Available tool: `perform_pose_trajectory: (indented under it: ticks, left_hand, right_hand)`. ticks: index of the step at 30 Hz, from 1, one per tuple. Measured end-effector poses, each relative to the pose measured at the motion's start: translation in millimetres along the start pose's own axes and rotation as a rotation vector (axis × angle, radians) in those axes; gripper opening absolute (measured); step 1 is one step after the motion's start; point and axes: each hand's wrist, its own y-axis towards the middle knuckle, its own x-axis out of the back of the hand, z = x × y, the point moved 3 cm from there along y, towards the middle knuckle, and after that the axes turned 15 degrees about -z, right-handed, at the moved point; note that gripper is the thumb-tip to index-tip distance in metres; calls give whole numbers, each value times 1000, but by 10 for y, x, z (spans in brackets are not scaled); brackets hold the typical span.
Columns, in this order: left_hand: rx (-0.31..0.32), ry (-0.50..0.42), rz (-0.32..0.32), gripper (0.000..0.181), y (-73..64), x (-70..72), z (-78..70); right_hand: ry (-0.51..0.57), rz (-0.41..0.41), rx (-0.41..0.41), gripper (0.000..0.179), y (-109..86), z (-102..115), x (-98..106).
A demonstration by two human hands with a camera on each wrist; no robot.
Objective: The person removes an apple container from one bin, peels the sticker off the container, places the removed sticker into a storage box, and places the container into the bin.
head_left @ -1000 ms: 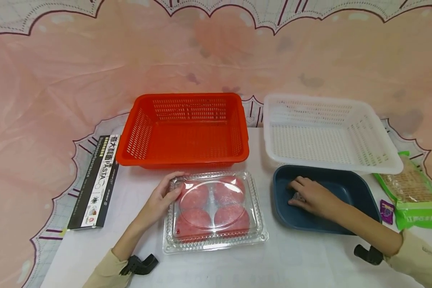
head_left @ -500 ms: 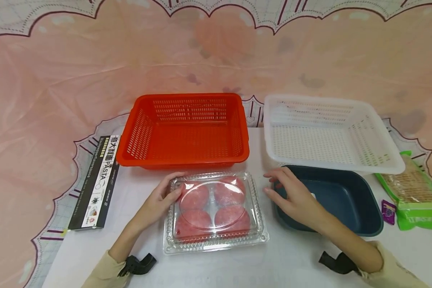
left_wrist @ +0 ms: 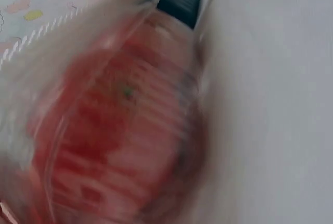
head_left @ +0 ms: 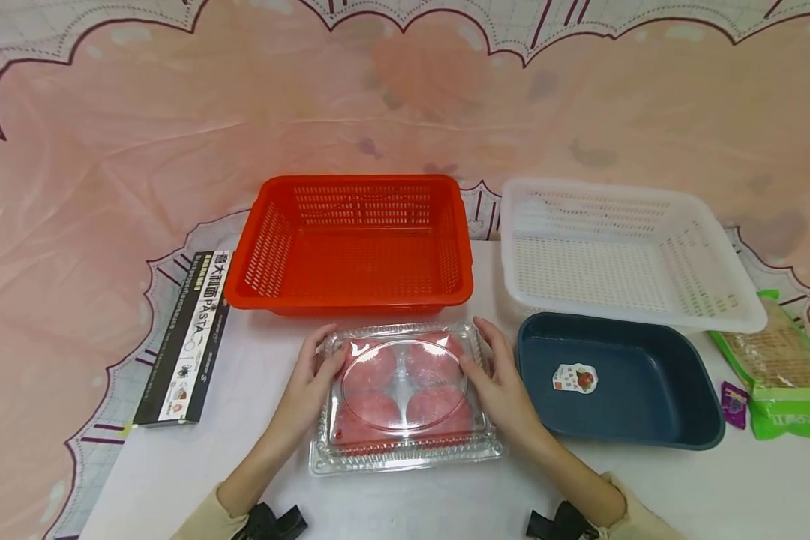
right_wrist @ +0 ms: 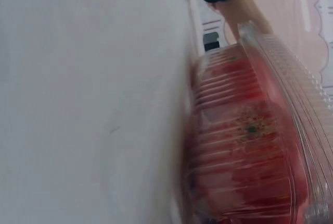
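A clear plastic clamshell box (head_left: 405, 439) with several round red fruits inside stands on the white table in the head view. My left hand (head_left: 310, 382) grips its left side, thumb over the lid's edge. On the opposite side, my right hand (head_left: 502, 386) holds the box the same way. Through the clear wall in the right wrist view, a red fruit (right_wrist: 244, 151) shows a small green spot; its exact kind is unclear. The left wrist view is blurred, with a red fruit (left_wrist: 114, 125) filling much of it. Some fingers are hidden behind the box.
Behind the box sits a red basket (head_left: 351, 300), and a white basket (head_left: 631, 311) is to its right. A dark blue basin (head_left: 634, 420) holds a white sticker (head_left: 575, 378). A pasta box (head_left: 185, 341) lies left; a purple packet (head_left: 734, 405) and green bag (head_left: 793, 405) lie right.
My right hand has left the blue basin, moved left and taken hold of the box's right side. The sticker in the basin is now uncovered. My left hand has kept its grip.
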Motion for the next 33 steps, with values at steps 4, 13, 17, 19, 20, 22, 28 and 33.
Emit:
perform_pose_trajectory:
  ticks: [4, 13, 17, 19, 20, 22, 28, 33]
  left_hand:
    - [30, -32, -18, 54, -56, -38, -25]
    - [31, -44, -57, 49, -79, -42, -19]
    - [24, -48, -68, 49, -77, -41, -11]
    - [24, -52, -71, 49, -74, -41, -4]
    - [23, -55, -72, 49, -72, -42, 1]
    - [19, -65, -75, 49, -67, -44, 10]
    - [23, -85, -84, 50, -54, -54, 47]
    - [33, -106, -94, 52, -43, -58, 70]
  right_hand:
    - [12, -4, -43, 59, 0, -12, -16]
    - [207, 46, -266, 59, 34, -81, -45]
    - [310, 75, -352, 59, 41, -133, -50]
    - [310, 88, -355, 59, 45, -155, -53]
    - [309, 96, -357, 60, 47, -167, -57]
    - [316, 112, -354, 60, 50, -192, -70]
    - [368, 120, -340, 60, 39, -243, -101]
    - [374, 117, -356, 58, 30, -255, -102]
